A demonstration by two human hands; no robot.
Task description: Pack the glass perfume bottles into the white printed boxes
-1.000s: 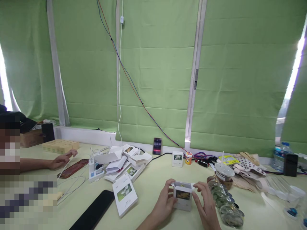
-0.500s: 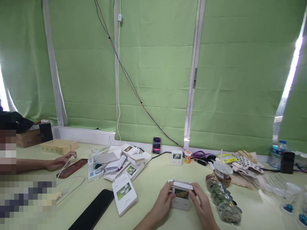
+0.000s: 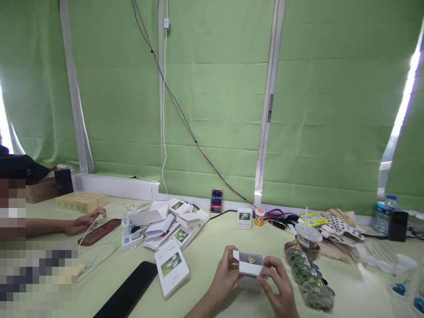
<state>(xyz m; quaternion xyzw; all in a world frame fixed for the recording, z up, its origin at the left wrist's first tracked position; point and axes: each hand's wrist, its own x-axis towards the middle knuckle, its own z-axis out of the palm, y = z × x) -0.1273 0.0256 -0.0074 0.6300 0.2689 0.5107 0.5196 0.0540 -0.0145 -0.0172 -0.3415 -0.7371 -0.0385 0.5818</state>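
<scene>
A small white cardboard box (image 3: 250, 269) stands before me with its top open. Inside it shows a small round yellow-green item (image 3: 251, 260), whose kind I cannot make out. My left hand (image 3: 227, 274) grips the box's left side, fingers behind and thumb in front. At the right side, my right hand (image 3: 277, 282) pinches the edge by the lifted flap. A clear bag of several small round greenish packs (image 3: 308, 276) lies right of my right hand. To the left is a white box with a flower picture (image 3: 172, 267).
Flattened white cartons (image 3: 165, 221) are heaped behind a black phone (image 3: 127, 291). Another person's hand (image 3: 86, 221) rests by a red phone (image 3: 101, 232) at left. One small box (image 3: 244, 218) stands at the back beside an orange tub (image 3: 259, 217). A lidded cup (image 3: 308, 236) stands at right.
The box's top has come open, showing its inside. The box has tipped so its pictured front no longer faces me. My right fingers have shifted at its right edge.
</scene>
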